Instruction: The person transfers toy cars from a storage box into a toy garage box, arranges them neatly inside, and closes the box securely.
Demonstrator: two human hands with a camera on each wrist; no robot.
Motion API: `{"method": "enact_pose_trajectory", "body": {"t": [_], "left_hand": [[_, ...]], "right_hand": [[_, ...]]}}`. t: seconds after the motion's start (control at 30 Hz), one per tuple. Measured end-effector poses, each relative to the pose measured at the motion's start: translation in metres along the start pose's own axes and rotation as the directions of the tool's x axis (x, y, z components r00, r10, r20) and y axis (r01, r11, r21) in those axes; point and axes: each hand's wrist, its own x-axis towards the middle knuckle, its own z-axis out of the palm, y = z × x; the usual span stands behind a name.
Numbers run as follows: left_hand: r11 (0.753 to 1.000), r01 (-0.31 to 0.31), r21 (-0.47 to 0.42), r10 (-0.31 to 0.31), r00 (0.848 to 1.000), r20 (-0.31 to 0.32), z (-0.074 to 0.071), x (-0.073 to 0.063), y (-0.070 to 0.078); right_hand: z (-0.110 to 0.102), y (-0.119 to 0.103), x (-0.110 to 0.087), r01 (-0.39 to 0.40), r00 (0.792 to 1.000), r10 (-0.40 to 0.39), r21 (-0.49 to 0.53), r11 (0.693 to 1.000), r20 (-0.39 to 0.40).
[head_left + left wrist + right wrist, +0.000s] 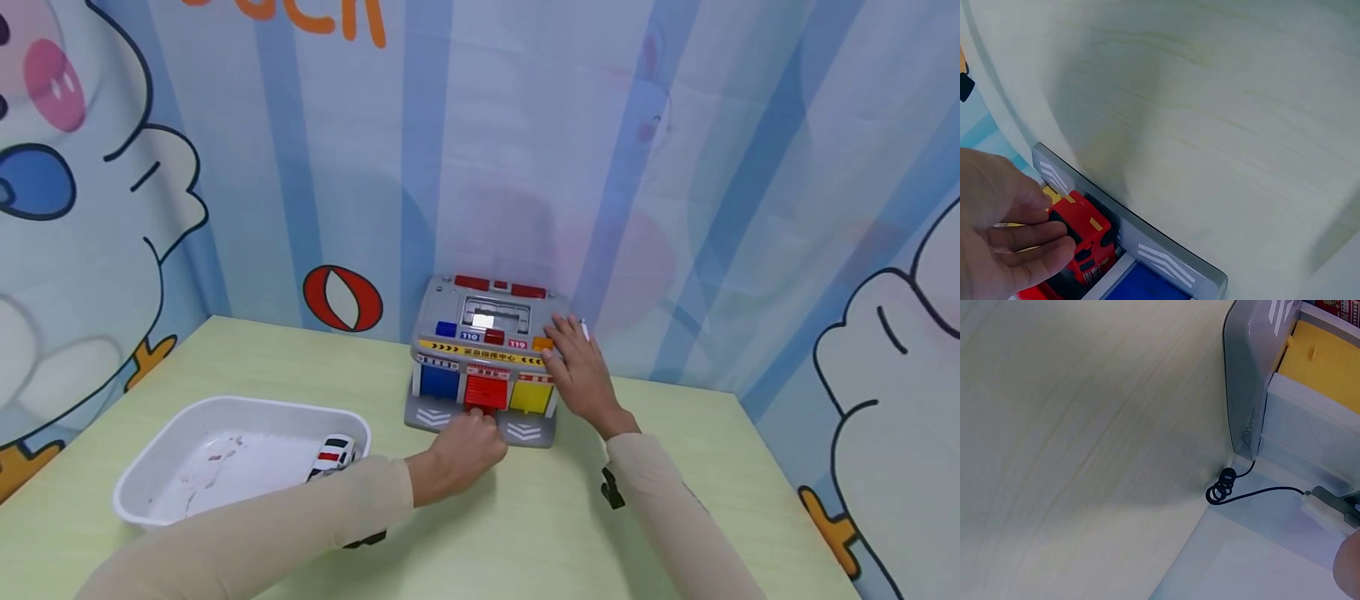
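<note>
A grey toy garage (487,354) with blue, red and yellow doors stands at the back of the table. At its middle bay, my left hand (465,450) holds a red toy car (1088,222) by its end. The left wrist view has these fingers (1029,240) bent against the car, which sits over the grey ramp (1166,262). On the right end of the garage roof rests my right hand (581,371), its fingers spread. Close to this hand is a white and grey toy handset (1329,509) at the garage's side.
A white tub (247,408) stands left on the table, with a white toy car (333,454) in it, and my left forearm passes over its near side. A black coiled cord (1222,484) runs to the handset. Behind the table hangs a striped cartoon curtain (495,150).
</note>
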Motion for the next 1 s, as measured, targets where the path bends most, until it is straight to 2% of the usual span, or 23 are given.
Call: {"method": "enact_pose_trajectory", "body": {"t": [0.3, 0.53, 0.7, 0.87, 1.0], "left_hand": [[0.998, 0.032, -0.062, -0.032, 0.999, 0.0, 0.0, -0.005, -0.002], [0.997, 0.057, -0.047, -0.059, 0.997, -0.041, 0.001, -0.009, -0.001], [0.996, 0.078, -0.036, -0.079, 0.996, -0.034, 0.002, -0.01, 0.002], [0.991, 0.1, -0.088, -0.099, 0.995, 0.017, 0.002, -0.012, 0.004], [0.983, 0.118, -0.142, -0.106, 0.99, 0.091, -0.001, -0.015, 0.007]], "right_hand": [[0.0, 0.001, -0.001, 0.003, 1.0, -0.003, 0.003, 1.0, -0.006], [0.001, 0.0, 0.0, 0.002, 1.0, -0.002, -0.004, 1.0, -0.008], [0.001, 0.0, 0.0, -0.001, 1.0, 0.0, -0.012, 1.0, -0.008], [0.001, 0.0, 0.0, -0.007, 1.0, 0.007, -0.008, 1.0, -0.006], [0.001, 0.0, 0.001, -0.008, 1.0, 0.008, -0.01, 1.0, -0.004]]}}
